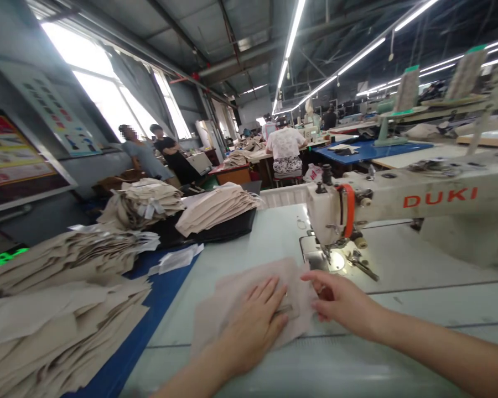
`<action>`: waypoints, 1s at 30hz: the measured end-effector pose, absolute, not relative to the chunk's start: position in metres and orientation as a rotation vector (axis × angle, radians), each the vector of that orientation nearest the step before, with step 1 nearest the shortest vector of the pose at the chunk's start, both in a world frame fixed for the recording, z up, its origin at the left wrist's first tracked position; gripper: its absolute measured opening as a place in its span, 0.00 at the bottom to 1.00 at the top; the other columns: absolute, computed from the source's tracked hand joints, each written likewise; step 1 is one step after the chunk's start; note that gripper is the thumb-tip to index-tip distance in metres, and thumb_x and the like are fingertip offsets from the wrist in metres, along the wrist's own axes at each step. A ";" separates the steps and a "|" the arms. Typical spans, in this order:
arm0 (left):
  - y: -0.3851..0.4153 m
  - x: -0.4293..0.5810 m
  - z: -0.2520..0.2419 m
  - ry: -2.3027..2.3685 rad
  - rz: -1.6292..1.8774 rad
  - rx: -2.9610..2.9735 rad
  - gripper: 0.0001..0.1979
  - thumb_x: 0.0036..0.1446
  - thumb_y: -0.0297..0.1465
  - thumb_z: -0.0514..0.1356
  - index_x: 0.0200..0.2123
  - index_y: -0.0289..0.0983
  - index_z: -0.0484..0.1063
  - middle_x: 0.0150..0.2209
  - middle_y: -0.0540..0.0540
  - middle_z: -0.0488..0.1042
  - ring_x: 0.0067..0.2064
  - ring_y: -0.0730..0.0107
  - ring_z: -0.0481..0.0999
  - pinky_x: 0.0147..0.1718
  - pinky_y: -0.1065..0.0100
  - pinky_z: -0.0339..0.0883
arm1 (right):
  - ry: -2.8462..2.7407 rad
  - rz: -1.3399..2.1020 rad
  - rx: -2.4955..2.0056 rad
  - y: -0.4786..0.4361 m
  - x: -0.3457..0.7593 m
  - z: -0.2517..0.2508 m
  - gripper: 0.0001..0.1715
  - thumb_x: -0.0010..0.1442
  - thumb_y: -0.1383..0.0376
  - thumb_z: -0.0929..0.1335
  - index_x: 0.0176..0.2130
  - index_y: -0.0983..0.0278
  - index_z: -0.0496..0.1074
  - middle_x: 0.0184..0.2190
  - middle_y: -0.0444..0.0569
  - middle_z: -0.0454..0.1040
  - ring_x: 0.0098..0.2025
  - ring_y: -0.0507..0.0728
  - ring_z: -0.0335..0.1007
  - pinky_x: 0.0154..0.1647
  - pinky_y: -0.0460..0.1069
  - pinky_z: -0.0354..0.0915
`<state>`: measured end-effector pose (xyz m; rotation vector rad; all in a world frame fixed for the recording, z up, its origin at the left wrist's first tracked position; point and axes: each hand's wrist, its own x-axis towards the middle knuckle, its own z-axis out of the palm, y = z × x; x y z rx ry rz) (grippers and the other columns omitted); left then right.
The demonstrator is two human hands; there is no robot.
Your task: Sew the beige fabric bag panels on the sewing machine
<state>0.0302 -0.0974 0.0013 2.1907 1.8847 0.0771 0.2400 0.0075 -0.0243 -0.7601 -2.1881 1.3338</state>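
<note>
A pale, thin fabric piece (288,273) lies on the sewing table in front of the machine. My left hand (257,323) rests flat on it, fingers stretched out. Beside the left fingertips, a small rectangular outline (288,309) shows on the cloth. At the fabric's right edge is my right hand (336,298), its index finger extended and its thumb apart; I see nothing held between them. Just beyond the hands stands the sewing machine (330,213), its needle area lit. The fabric under my left palm is hidden.
Stacks of beige cut fabric (58,331) lie at the left on a blue surface (149,309). Another beige bundle (219,207) sits on black material behind. Small metal scissors-like snips (363,265) lie by the needle plate. Two people stand near the windows; another person (285,145) sits ahead.
</note>
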 end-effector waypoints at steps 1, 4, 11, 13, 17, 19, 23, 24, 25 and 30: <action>-0.095 0.034 0.005 1.891 0.068 2.165 0.29 0.69 0.41 0.49 0.69 0.41 0.54 0.71 0.41 0.49 0.71 0.54 0.49 0.67 0.46 0.46 | -2.215 1.304 -0.795 0.009 0.243 -0.023 0.20 0.61 0.63 0.66 0.53 0.59 0.72 0.29 0.42 0.73 0.25 0.52 0.70 0.25 0.46 0.68; -0.092 0.042 0.011 1.878 0.119 2.144 0.29 0.67 0.40 0.53 0.69 0.40 0.56 0.71 0.41 0.50 0.71 0.54 0.49 0.67 0.48 0.47 | -2.397 1.097 -0.816 0.015 0.258 -0.017 0.14 0.60 0.66 0.64 0.43 0.62 0.76 0.25 0.43 0.73 0.25 0.54 0.71 0.26 0.46 0.67; -0.097 -0.046 0.016 2.277 0.566 2.126 0.19 0.65 0.36 0.52 0.53 0.42 0.76 0.57 0.45 0.75 0.59 0.62 0.73 0.61 0.61 0.63 | -2.669 0.442 -0.662 0.021 0.274 -0.011 0.18 0.67 0.65 0.60 0.31 0.61 0.75 0.26 0.47 0.76 0.28 0.56 0.73 0.29 0.47 0.64; -0.096 -0.097 0.024 2.508 0.622 1.991 0.21 0.64 0.34 0.49 0.52 0.35 0.75 0.56 0.37 0.75 0.59 0.53 0.72 0.61 0.53 0.62 | -2.632 0.375 -0.587 0.022 0.269 -0.016 0.20 0.69 0.65 0.58 0.33 0.61 0.75 0.28 0.48 0.75 0.29 0.55 0.73 0.30 0.47 0.65; -0.095 -0.174 0.032 2.755 0.619 1.828 0.18 0.57 0.34 0.54 0.46 0.35 0.78 0.53 0.35 0.77 0.57 0.48 0.74 0.58 0.50 0.64 | -2.563 0.333 -0.495 0.025 0.259 -0.033 0.18 0.69 0.65 0.59 0.39 0.61 0.77 0.33 0.51 0.76 0.33 0.56 0.74 0.34 0.48 0.69; -0.094 -0.190 0.027 2.765 0.591 1.822 0.16 0.56 0.34 0.55 0.43 0.38 0.79 0.50 0.39 0.79 0.54 0.52 0.76 0.57 0.55 0.67 | -2.531 0.325 -0.488 0.026 0.259 -0.040 0.17 0.69 0.64 0.60 0.41 0.60 0.78 0.34 0.51 0.77 0.34 0.56 0.75 0.35 0.48 0.70; -0.092 -0.195 0.014 2.763 0.579 1.836 0.15 0.57 0.34 0.53 0.37 0.40 0.80 0.46 0.42 0.81 0.50 0.56 0.79 0.54 0.58 0.69 | -2.483 0.316 -0.482 0.027 0.262 -0.046 0.16 0.69 0.62 0.61 0.42 0.59 0.78 0.36 0.51 0.78 0.35 0.57 0.76 0.35 0.48 0.72; -0.092 -0.195 0.013 2.768 0.586 1.836 0.15 0.57 0.34 0.53 0.36 0.40 0.80 0.45 0.42 0.82 0.49 0.55 0.79 0.54 0.58 0.69 | -2.482 0.315 -0.483 0.027 0.263 -0.047 0.16 0.68 0.62 0.62 0.42 0.59 0.78 0.36 0.51 0.78 0.35 0.57 0.76 0.35 0.48 0.72; -0.092 -0.194 0.012 2.773 0.595 1.835 0.15 0.57 0.34 0.53 0.34 0.40 0.80 0.44 0.43 0.82 0.49 0.55 0.79 0.53 0.58 0.69 | -2.484 0.312 -0.484 0.026 0.264 -0.047 0.15 0.68 0.62 0.62 0.42 0.58 0.79 0.35 0.51 0.78 0.35 0.57 0.76 0.34 0.48 0.73; -0.092 -0.194 0.015 2.810 0.657 1.777 0.12 0.55 0.33 0.55 0.30 0.40 0.79 0.40 0.41 0.82 0.49 0.52 0.78 0.54 0.57 0.68 | -2.514 0.290 -0.478 0.028 0.264 -0.048 0.16 0.69 0.62 0.62 0.42 0.59 0.79 0.36 0.51 0.78 0.36 0.57 0.76 0.36 0.48 0.73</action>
